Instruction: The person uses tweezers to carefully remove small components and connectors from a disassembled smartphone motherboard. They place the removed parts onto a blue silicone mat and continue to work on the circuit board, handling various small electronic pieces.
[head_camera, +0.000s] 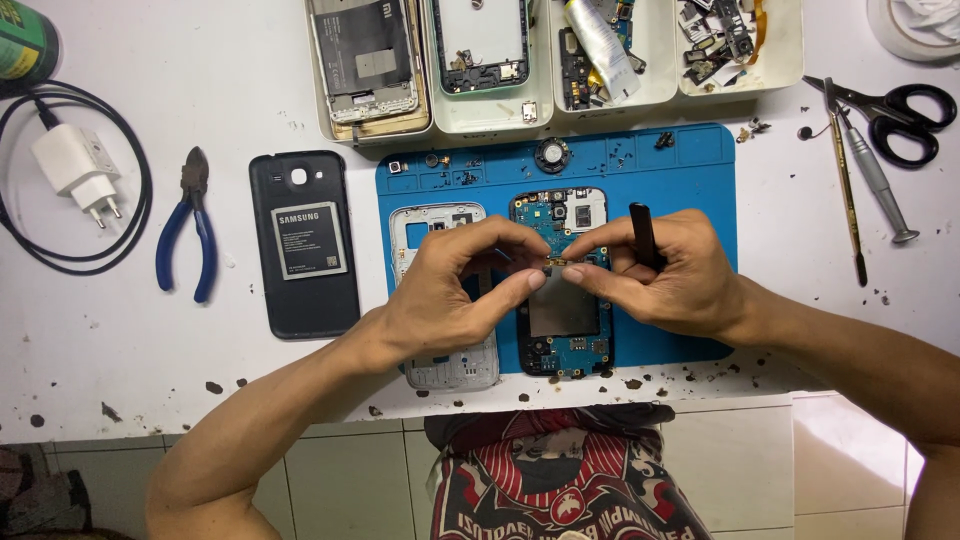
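An opened phone with its blue circuit board (563, 340) lies on a blue work mat (690, 170). My left hand (450, 290) and my right hand (665, 275) meet above the board, fingertips pinching a tiny brass-coloured part (553, 263). My right hand also holds a black tool (643, 232) upright against its palm. A silver phone frame (440, 220) lies under my left hand, partly hidden.
A black back cover with a battery (305, 245) lies left of the mat, beside blue-handled pliers (190, 225) and a white charger with cable (75, 170). White trays of phone parts (660, 95) line the back. Scissors (895, 115) and thin tools (870, 170) lie at right.
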